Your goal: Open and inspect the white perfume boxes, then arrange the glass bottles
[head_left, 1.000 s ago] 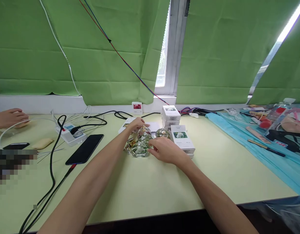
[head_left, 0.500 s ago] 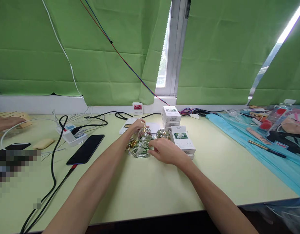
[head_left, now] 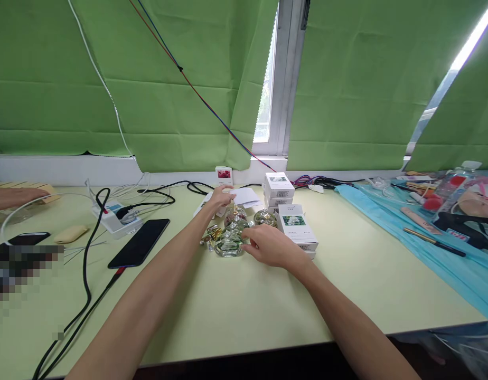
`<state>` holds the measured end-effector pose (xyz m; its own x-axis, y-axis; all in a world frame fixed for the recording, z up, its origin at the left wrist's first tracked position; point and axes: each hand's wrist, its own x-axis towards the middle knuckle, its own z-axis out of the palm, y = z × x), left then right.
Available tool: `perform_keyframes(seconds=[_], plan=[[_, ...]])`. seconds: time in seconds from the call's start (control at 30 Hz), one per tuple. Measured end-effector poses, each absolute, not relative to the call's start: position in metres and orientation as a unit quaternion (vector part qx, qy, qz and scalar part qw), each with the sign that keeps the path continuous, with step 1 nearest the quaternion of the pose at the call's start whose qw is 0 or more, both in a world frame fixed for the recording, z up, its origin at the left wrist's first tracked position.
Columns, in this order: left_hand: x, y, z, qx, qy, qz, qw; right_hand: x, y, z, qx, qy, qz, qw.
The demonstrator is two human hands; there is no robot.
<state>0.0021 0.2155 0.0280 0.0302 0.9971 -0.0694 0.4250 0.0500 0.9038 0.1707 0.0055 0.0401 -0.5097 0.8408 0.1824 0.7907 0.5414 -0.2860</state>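
The person's left hand (head_left: 221, 196) is reaching behind a cluster of clear glass bottles, its fingers bending down beside a white folded paper (head_left: 247, 197); whether they are gripping anything cannot be told. The right hand (head_left: 270, 244) is resting low by the cluster with its fingers curling and the thumb pointing toward the front bottle (head_left: 228, 246); whether it is holding that bottle or only touching it cannot be told. The front bottle is standing on the pale desk (head_left: 268, 311), with a rear bottle (head_left: 235, 213) showing behind it and a right bottle (head_left: 265, 217) sitting just beyond the right hand. Shiny gold pieces (head_left: 213, 232) are lying just left of the bottles. To the right of the cluster, a white flower-printed box (head_left: 294, 224) is lying on another box, and a stack of white boxes (head_left: 278, 190) is standing behind it. A black phone (head_left: 140, 243) is lying toward the left, near a white power strip (head_left: 121, 221), while another person's hand (head_left: 20, 198) is resting at the far left edge. A blue plastic sheet (head_left: 418, 232) is covering the right side, with a pen (head_left: 434, 242) lying on it.
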Motion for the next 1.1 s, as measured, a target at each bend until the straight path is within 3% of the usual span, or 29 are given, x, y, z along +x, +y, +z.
perform_keyframes(seconds=[0.2,0.4,0.8,1.1], plan=[[-0.007,0.213,0.049,0.594,0.541,0.416,0.426,0.171,0.003,0.042,-0.489,-0.856,0.072,0.152],[-0.014,0.198,0.081,0.640,0.427,0.430,0.472,0.172,0.006,0.043,-0.535,-0.811,0.063,0.229],[-0.025,0.152,0.117,0.774,0.312,0.249,0.490,0.185,0.017,0.042,-0.616,-0.615,0.137,0.473],[-0.015,0.138,0.111,0.792,0.306,0.173,0.499,0.185,0.018,0.041,-0.605,-0.610,0.171,0.483]])
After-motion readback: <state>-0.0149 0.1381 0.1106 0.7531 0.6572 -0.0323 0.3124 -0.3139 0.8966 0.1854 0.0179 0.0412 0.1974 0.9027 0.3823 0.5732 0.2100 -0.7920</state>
